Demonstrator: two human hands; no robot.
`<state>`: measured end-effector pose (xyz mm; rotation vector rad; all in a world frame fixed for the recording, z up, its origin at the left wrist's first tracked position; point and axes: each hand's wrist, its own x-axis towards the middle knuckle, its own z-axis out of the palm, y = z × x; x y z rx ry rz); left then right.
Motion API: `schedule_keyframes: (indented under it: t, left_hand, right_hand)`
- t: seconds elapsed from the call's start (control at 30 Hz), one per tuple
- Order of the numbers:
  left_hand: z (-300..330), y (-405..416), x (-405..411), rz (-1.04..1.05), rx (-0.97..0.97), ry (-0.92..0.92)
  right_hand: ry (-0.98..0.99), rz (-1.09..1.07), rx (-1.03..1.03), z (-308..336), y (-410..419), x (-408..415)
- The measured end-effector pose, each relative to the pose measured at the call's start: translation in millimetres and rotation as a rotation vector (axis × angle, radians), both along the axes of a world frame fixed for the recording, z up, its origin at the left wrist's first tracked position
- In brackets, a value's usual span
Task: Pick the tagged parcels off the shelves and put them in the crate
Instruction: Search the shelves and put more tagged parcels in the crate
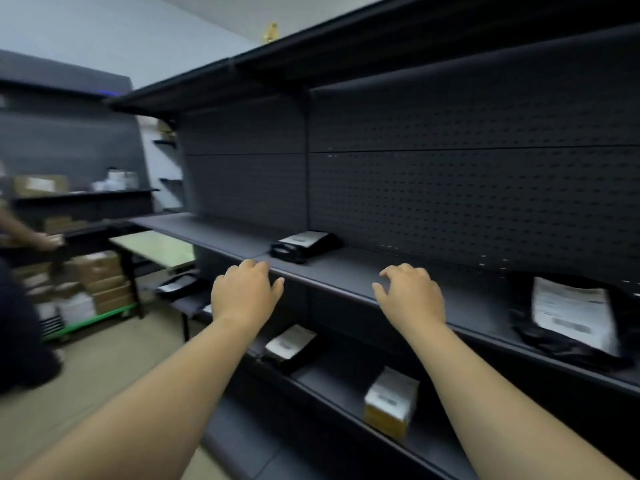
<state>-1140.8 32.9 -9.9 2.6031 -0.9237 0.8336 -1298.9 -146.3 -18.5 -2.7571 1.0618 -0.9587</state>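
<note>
Both my hands reach out toward a dark metal shelf unit [346, 275]. My left hand [244, 292] hovers at the shelf's front edge, fingers loosely curled, holding nothing. My right hand [410, 294] is over the same shelf, fingers apart and empty. A small black parcel with a white label [303, 244] lies on that shelf just beyond my left hand. A larger black bag with a white sheet [571, 318] lies at the right. On the shelf below are a black parcel with a white label [291, 342] and a yellow-and-white box [391, 401]. No crate is in view.
A pegboard back panel [450, 188] closes the shelves. To the left stand a pale table [156, 249], stacked cardboard boxes [100, 278] on a green-edged cart, and more shelving with boxes [41, 185]. Another person's arm [31, 237] shows at the far left.
</note>
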Motion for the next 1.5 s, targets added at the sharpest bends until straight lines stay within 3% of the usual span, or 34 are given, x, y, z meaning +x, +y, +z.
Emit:
schedule_keyframes:
  t: [0.33, 0.6, 1.1, 1.5]
  left_hand:
    - [-27.0, 158.2, 101.2, 0.337, -0.007, 0.056]
    - [-48.9, 216.0, 184.4, 0.448, -0.042, 0.068]
    - [-61.0, 186.8, 436.5, 0.412, 0.002, 0.107]
    - [-85.6, 169.8, 568.3, 0.387, 0.068, 0.189]
  right_hand:
    - [0.082, 0.317, 0.051, -39.6, 122.8, 166.5]
    - [0.125, 0.494, 0.063, -65.6, 182.1, 287.6]
    - [0.138, 0.557, 0.101, -87.6, 170.6, 555.6]
    - [0.195, 0.490, 0.116, -109.8, 158.9, 676.4]
